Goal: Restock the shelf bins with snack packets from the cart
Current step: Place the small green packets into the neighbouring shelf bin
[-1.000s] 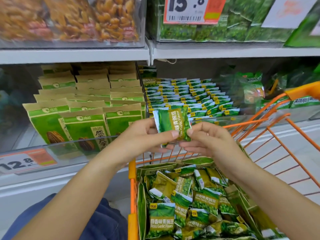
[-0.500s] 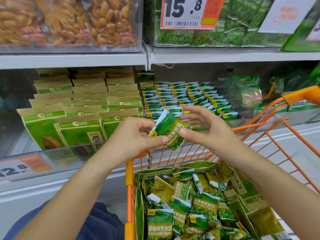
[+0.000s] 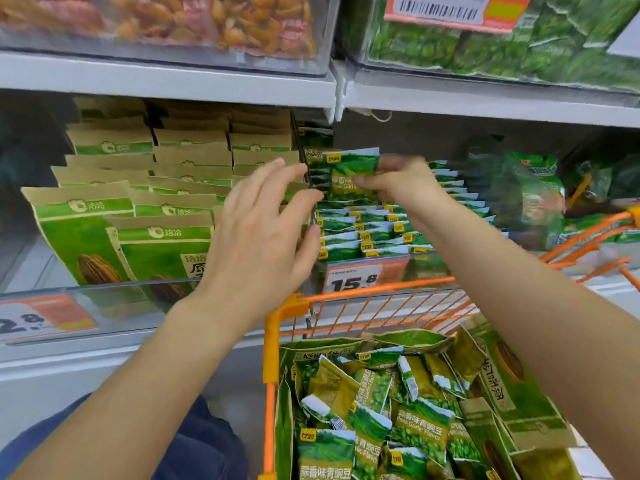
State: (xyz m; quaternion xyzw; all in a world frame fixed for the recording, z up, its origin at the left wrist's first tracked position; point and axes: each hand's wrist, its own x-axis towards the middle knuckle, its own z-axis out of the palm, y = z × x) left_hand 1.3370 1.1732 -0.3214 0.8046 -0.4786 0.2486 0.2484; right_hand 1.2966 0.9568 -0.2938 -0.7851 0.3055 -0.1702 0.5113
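Gripping right hand (image 3: 398, 183) on "Peas Garlic" packet (image 3: 349, 174), above "15.8" tag (image 3: 360, 277)

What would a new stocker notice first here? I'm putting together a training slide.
The right hand holding a green pea packet above the rows of the same packets in the middle shelf bin, with the left hand open beside it. Below, the orange cart is heaped with more green packets. On the left stand tall green-and-tan nut bags.
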